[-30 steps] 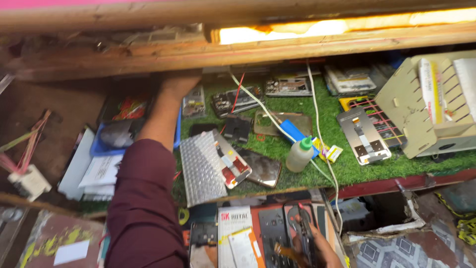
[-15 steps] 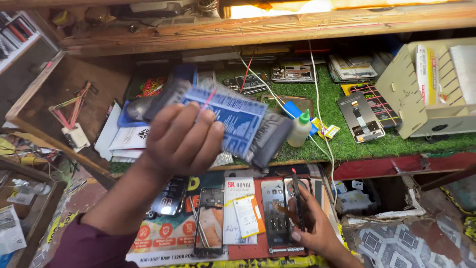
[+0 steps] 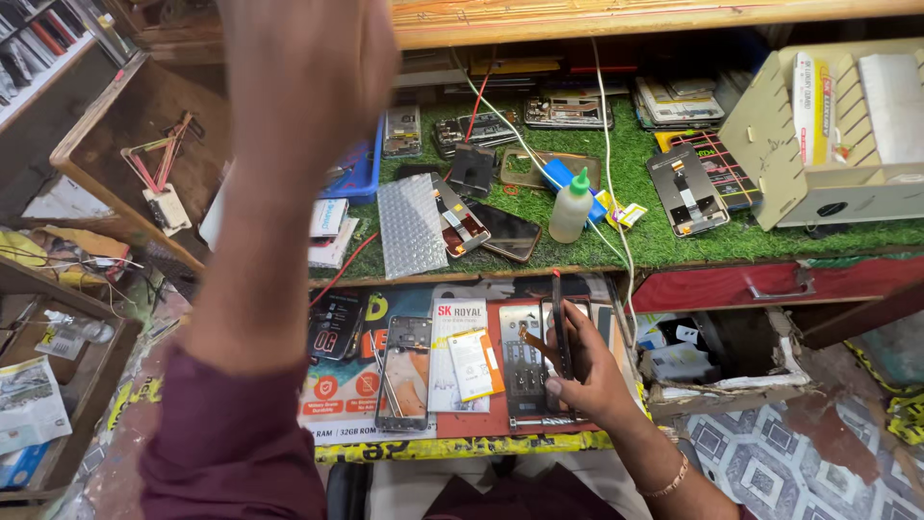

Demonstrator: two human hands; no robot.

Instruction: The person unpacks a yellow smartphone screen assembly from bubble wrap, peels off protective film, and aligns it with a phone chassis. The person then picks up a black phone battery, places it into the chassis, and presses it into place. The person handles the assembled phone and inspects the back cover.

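My right hand [image 3: 589, 371] holds a thin dark phone screen [image 3: 559, 325] upright on its edge, an orange flex strip hanging from it, above a phone frame [image 3: 525, 371] on the front work board. My left hand [image 3: 303, 67] is raised close to the camera at the top left, blurred, its fingers curled. What it holds is not visible. My maroon sleeve [image 3: 231, 443] fills the lower left. On the board also lie a second bare phone frame [image 3: 404, 371] and a small orange and white packet [image 3: 474, 364].
Behind the board, a green turf mat [image 3: 635, 231] carries a white bottle with a green cap [image 3: 572, 207], a bubble-wrap pouch [image 3: 411, 226], a dark phone screen [image 3: 505, 231] and several phone parts. A beige rack [image 3: 828, 125] stands at the right. An open drawer [image 3: 717, 351] sits below it.
My left hand drew back from the shelf with blue packets, then rose close to the camera; the packets are out of sight now. My right hand stays at the board with the screen.
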